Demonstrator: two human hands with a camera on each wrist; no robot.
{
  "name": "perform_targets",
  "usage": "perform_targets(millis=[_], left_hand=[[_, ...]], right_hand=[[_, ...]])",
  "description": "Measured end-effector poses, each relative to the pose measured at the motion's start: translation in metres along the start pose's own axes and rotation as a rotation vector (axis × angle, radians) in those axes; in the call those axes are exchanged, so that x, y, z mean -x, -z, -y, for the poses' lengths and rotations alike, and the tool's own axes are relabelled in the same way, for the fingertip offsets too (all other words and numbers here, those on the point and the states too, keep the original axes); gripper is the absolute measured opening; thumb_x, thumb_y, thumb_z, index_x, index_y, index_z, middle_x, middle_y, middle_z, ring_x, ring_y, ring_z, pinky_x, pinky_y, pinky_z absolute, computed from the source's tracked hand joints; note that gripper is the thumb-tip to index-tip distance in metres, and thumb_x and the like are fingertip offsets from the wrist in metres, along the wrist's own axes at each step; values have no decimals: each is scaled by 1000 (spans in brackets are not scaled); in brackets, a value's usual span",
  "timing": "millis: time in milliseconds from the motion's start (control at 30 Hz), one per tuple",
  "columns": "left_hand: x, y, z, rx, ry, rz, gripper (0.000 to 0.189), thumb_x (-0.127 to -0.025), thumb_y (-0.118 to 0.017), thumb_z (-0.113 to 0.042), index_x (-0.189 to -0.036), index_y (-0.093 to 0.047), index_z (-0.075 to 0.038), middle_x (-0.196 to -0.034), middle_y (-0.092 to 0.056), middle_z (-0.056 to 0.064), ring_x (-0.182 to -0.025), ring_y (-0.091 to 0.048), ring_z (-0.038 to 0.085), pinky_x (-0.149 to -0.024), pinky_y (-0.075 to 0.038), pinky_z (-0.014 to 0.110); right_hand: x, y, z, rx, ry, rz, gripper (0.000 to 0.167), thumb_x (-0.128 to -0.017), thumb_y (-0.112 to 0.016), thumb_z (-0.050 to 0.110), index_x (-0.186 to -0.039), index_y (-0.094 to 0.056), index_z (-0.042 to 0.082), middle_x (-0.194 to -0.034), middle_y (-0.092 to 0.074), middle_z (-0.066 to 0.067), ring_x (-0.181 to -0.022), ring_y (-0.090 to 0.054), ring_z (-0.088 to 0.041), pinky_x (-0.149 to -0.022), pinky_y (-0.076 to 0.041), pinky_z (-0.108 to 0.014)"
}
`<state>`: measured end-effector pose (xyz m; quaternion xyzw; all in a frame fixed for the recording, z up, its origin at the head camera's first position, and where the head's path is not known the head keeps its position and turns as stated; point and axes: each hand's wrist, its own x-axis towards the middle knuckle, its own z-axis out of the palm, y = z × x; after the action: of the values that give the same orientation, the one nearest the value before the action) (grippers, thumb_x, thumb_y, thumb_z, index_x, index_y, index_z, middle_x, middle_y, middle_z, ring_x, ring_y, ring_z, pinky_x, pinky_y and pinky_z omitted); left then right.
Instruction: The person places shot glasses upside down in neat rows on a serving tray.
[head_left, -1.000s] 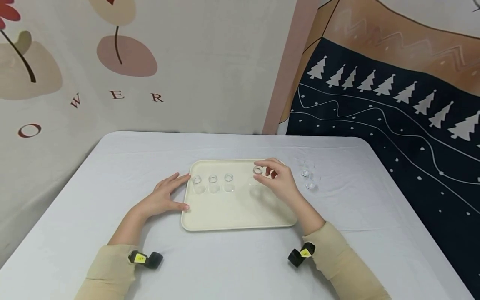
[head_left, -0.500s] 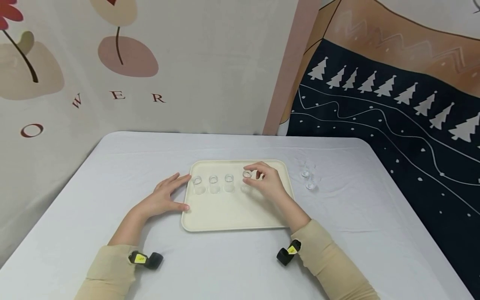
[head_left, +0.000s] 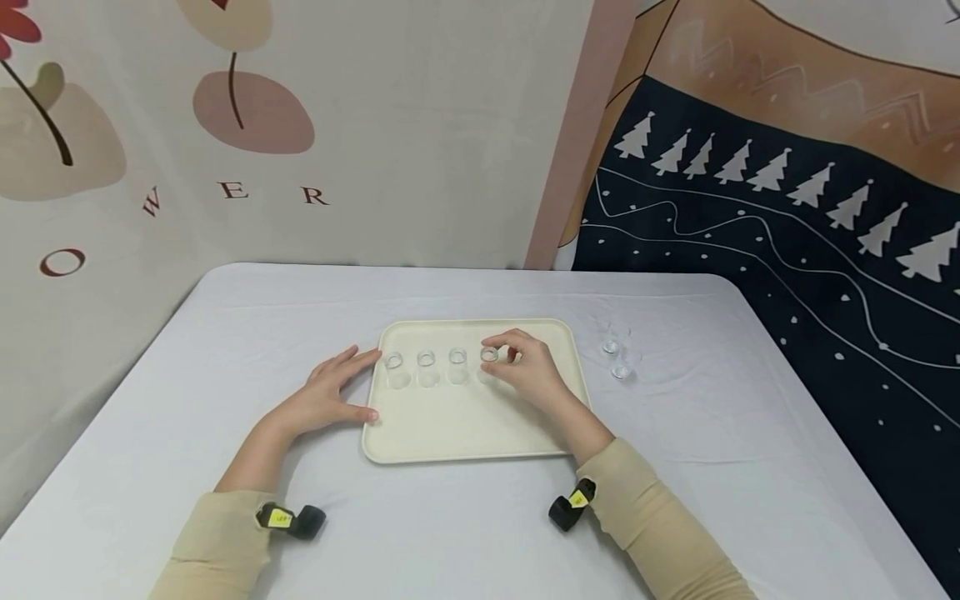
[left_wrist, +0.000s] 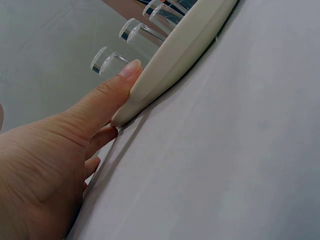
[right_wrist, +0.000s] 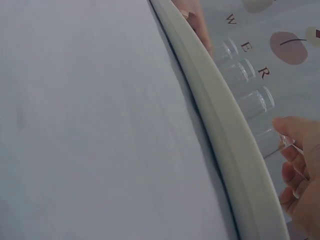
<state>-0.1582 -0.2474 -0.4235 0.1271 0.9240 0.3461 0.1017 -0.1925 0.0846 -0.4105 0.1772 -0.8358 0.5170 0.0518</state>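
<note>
My right hand (head_left: 528,367) pinches the thick base of a small clear shot glass (head_left: 489,354) between thumb and fingers. The glass is upside down over the cream tray (head_left: 465,433), at the right end of a row. To its left, three more upside-down shot glasses stand on the tray: a near one (head_left: 457,367), a middle one (head_left: 427,368) and a far-left one (head_left: 395,370). My left hand (head_left: 322,400) is spread at the tray's left edge, its thumb and fingertips touching the rim. In the right wrist view the held glass (right_wrist: 272,142) lines up with the others.
Two more clear shot glasses stand upright on the white tablecloth (head_left: 675,400) right of the tray: a back one (head_left: 611,346) and a front one (head_left: 621,371). Printed hangings rise behind the table: a pale one (head_left: 435,150) and a dark one with trees (head_left: 720,217).
My right hand has moved left with the held shot glass, bringing it close to the row on the tray. My left hand has stayed at the tray's edge.
</note>
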Motion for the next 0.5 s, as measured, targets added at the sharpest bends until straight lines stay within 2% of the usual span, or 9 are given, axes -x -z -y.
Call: perform_targets(millis=[233, 500], left_hand=[[-1, 0, 1, -3, -1, -3, 104, -66, -82, -48, -151, -31, -16, -156, -11, 23, -138, -3, 51, -97, -6, 78], [-2, -1, 1, -4, -2, -2, 105, -66, -82, -49, -151, -30, -16, -156, -11, 24, -138, -3, 52, -97, -6, 78]], right_hand=[[0, -1, -1, 7, -14, 13, 28, -78, -80, 8, -105, -73, 11, -99, -66, 4, -75, -50, -16, -59, -41, -25], [4, 9, 2, 53, 6, 34, 38, -78, -80, 10, -115, -69, 10, -102, -65, 3, -79, -51, -18, -61, -43, -28]])
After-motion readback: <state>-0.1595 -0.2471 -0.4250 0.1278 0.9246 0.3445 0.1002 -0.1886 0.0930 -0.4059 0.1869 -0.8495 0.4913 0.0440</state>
